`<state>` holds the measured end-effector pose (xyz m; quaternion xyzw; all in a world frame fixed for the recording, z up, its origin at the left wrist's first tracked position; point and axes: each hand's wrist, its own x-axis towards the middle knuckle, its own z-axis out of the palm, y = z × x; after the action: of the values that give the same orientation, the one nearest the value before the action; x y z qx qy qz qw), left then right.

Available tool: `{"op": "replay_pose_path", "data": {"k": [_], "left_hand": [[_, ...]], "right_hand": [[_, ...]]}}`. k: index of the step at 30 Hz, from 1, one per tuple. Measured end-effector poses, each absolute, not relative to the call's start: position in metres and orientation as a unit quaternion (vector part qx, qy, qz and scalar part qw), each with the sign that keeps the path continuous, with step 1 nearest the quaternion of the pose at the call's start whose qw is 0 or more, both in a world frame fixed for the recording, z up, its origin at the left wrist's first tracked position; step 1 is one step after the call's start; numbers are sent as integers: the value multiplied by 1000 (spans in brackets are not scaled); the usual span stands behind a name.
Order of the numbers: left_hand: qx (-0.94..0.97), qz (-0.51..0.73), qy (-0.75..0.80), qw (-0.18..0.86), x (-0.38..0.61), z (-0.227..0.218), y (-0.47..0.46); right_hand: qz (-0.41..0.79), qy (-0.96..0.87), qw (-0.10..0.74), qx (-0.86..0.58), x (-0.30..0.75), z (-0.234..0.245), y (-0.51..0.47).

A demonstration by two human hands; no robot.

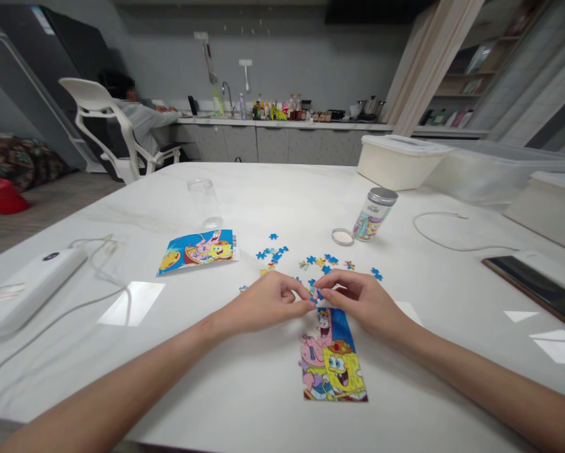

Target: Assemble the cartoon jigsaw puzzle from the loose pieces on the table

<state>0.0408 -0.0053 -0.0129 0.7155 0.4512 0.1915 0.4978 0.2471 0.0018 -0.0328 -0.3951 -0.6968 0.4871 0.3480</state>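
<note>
Just above a partly joined cartoon jigsaw puzzle [332,362], my two hands meet with their fingertips close together. Between them is a small blue and pink puzzle piece [315,294], partly covered by fingers. My left hand [275,302] pinches at its left side, and my right hand [360,299] pinches at its right. The puzzle lies flat, with a yellow figure and a pink figure and an uneven upper left edge. Loose blue puzzle pieces [277,257] are scattered beyond my hands. More loose pieces [330,258] lie in front of my right hand.
A picture leaflet [200,250] lies left, below a clear jar [204,204]. A printed canister [374,214] stands right, beside a ring-shaped lid [343,236]. A power bank [30,289], cables, a phone [537,289] and storage boxes [400,160] edge the table. A person sits behind.
</note>
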Motion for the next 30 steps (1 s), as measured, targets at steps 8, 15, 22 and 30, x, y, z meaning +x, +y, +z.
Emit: {"op": "replay_pose_path", "data": {"k": [8,15,22,30], "left_hand": [[736,191,446,472,41,-13,-6],[715,215,465,475,40,-16,-3],[686,236,479,494,42,-17,-1],[666,221,487,520,41,-18,3]], "right_hand": [[508,-694,347,-374,247,-31,-1],[489,-718,330,-369,250,-33,-1],[573,-639,346,-379,246,-35,0],[563,-637,341,-402,246,-33,1]]}}
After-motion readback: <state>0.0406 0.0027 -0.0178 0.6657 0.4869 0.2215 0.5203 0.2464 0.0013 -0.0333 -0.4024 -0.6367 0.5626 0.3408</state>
